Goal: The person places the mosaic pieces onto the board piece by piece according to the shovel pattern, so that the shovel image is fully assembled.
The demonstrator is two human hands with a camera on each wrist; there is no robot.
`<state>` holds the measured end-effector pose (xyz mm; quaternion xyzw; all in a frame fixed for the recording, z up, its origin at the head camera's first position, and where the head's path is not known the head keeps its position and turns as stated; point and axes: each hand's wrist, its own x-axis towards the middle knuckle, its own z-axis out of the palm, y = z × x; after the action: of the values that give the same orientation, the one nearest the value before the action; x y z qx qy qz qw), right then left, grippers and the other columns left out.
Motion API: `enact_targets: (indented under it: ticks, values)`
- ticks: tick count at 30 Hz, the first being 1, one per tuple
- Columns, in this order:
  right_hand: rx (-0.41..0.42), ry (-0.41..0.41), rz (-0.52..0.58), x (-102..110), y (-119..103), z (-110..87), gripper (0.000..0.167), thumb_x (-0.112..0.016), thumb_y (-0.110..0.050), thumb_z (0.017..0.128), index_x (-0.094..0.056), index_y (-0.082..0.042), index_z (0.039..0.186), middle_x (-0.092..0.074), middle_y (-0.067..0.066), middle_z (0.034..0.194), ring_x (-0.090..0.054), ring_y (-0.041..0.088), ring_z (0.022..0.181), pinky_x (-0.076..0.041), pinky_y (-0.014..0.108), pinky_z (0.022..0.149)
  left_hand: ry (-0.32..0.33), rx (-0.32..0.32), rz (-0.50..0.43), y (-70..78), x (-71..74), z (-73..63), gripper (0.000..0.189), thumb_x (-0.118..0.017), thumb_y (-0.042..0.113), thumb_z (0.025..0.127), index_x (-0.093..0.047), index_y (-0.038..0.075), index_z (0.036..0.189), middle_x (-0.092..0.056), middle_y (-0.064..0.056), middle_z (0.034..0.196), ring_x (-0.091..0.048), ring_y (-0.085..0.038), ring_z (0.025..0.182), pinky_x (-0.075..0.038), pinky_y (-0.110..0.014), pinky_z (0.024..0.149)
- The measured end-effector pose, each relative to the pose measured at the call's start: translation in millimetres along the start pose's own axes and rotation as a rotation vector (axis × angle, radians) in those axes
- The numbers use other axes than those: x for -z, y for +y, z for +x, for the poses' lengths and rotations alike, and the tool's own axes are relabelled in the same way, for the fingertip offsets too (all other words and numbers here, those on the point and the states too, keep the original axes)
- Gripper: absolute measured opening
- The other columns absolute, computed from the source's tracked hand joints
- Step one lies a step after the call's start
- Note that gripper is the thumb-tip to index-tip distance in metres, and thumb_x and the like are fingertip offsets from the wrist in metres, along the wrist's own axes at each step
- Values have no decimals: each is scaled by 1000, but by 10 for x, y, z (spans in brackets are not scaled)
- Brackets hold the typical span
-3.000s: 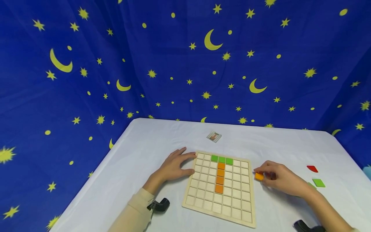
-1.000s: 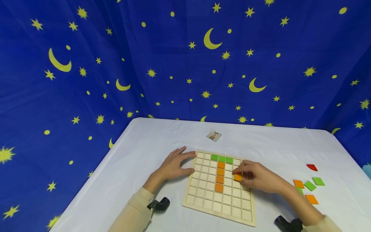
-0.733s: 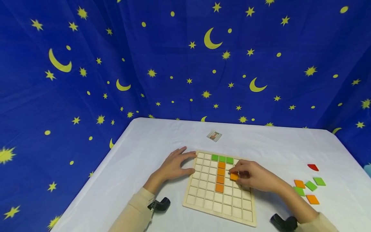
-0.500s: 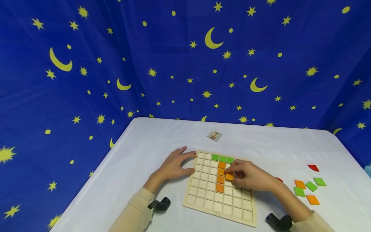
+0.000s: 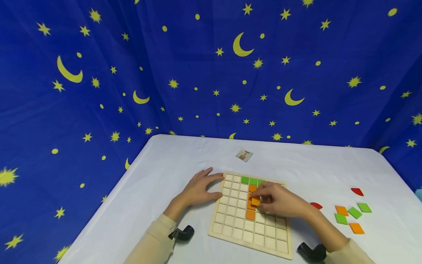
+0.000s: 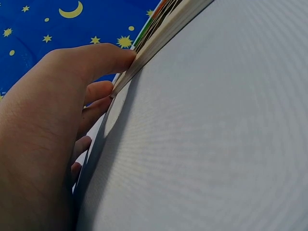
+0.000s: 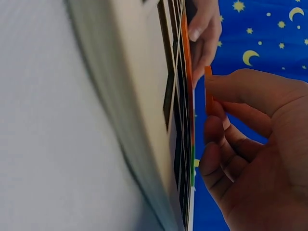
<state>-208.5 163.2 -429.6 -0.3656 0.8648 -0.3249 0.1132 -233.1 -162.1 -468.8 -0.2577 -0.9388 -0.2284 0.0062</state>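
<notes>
A pale wooden board (image 5: 248,242) divided into square cells lies on the white table. Green square tiles (image 5: 253,181) sit in its far row, with a column of orange tiles (image 5: 250,215) running towards the person below them. My right hand (image 5: 280,201) pinches one more orange square tile (image 5: 255,202) between thumb and fingers, over the orange column, partly covering it. The right wrist view shows this orange tile (image 7: 208,91) edge-on, apart from the board's face. My left hand (image 5: 196,189) lies at the board's left side, its thumb and index finger touching the wooden edge (image 6: 139,60).
To the right lie loose orange tiles (image 5: 356,228), green tiles (image 5: 364,207) and two red rounded pieces, one farther back (image 5: 357,191), the other (image 5: 315,205) beside the right wrist. Behind the board is a small card (image 5: 244,155) with a printed grid. A blue starry curtain (image 5: 204,66) surrounds the table.
My right hand has carried the orange tile leftward from beside the board to the orange column. Loose tiles and a red piece have come into sight behind it. My left hand stays put.
</notes>
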Motion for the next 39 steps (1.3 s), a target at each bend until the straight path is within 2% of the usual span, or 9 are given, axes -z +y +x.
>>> enact_targets:
  ticks: [3,10,21,25,33,39]
  values:
    - [1,-12,-11,-28,-22,29,33,-73,-22,86,-70,-22,119,-60,-11,102,-53,12,79,-46,25,63,-1,-1,-3,1,-6,-7,62,-62,60,83,-52,34,138,-40,18,146,-19,-22,143,-18,-51,111]
    - [71,-19,-24,-75,-61,92,33,-72,-24,88,-69,-18,120,-60,-12,106,-54,11,81,-47,25,67,-11,4,-2,2,-4,-4,62,-61,60,83,-51,34,139,-40,16,147,-18,-21,143,-17,-51,111]
    - [93,-60,-32,-60,-215,125,31,-72,-19,87,-70,-18,118,-58,-11,104,-53,10,75,-47,24,62,-7,-9,1,9,8,-5,61,-61,59,84,-52,33,139,-40,15,147,-20,-24,143,-19,-53,111]
    - [107,-67,-36,-68,-265,149,31,-71,-19,88,-70,-18,118,-59,-12,105,-53,10,78,-48,24,65,-1,-13,3,6,4,-5,61,-62,59,84,-52,33,138,-41,15,147,-21,-24,142,-19,-53,111]
    - [126,-78,-26,-142,-306,222,31,-70,-21,89,-70,-17,119,-60,-10,108,-56,12,85,-49,26,73,-8,9,5,4,2,-7,61,-61,61,84,-51,36,138,-39,19,147,-19,-22,143,-18,-52,111]
    - [155,-108,-29,-209,-284,262,28,-70,-18,88,-70,-17,116,-60,-9,102,-55,11,79,-48,23,68,-17,15,14,-6,1,-5,61,-59,63,84,-50,38,139,-37,22,147,-17,-19,143,-17,-51,112]
